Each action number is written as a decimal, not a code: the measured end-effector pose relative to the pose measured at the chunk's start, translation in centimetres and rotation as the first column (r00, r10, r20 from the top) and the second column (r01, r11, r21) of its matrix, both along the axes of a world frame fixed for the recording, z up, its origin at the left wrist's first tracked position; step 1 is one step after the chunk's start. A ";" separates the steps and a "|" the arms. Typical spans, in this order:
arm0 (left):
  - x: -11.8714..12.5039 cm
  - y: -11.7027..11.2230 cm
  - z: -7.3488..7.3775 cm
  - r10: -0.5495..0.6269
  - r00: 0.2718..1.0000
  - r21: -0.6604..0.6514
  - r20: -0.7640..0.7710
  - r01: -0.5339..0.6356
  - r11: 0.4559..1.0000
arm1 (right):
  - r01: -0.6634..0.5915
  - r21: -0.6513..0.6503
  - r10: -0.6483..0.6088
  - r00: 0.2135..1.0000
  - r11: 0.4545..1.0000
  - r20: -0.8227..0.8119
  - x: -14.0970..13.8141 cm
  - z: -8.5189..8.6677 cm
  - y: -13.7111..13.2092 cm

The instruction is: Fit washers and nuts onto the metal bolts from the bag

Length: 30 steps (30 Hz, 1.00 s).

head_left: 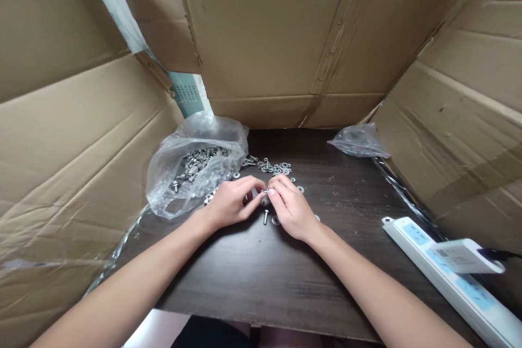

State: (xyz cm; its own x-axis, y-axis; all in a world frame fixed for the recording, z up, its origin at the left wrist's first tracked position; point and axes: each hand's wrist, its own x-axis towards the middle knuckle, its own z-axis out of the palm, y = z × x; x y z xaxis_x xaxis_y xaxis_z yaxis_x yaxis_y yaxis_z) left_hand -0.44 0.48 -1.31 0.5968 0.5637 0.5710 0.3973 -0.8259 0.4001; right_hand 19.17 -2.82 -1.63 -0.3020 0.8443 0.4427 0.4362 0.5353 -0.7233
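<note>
My left hand (232, 202) and my right hand (290, 204) meet at the middle of a dark wooden table (285, 272), fingertips pinched together on a small metal part (263, 192), probably a bolt or washer. Another bolt (266, 216) lies on the table just under the hands. Loose bolts and washers (271, 166) are scattered right behind my fingers. A clear plastic bag (196, 166) with many metal fasteners in it lies open to the left of my left hand.
Cardboard sheets (285, 38) wall the table at the back and both sides. A crumpled clear bag (359, 142) lies at the back right. A white power strip (452, 269) with a plugged adapter runs along the right front edge.
</note>
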 end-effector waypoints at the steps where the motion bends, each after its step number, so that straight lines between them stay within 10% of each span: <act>1: 0.0 0.0 0.0 0.001 1.000 0.002 0.002 -0.001 1.000 | 0.007 -0.002 -0.007 1.000 1.000 0.002 0.0 0.0 0.0; 30: 0.2 0.0 0.0 0.003 1.000 0.000 0.004 -0.003 1.000 | 0.010 0.002 -0.010 1.000 1.000 -0.005 0.0 0.1 -0.2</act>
State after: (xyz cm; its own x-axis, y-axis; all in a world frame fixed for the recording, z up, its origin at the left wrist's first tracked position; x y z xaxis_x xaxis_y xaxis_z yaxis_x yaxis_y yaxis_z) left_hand -0.28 0.47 -1.26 0.5929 0.5654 0.5734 0.3985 -0.8247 0.4012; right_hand 19.22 -3.01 -1.48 -0.2913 0.8465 0.4456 0.4382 0.5321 -0.7244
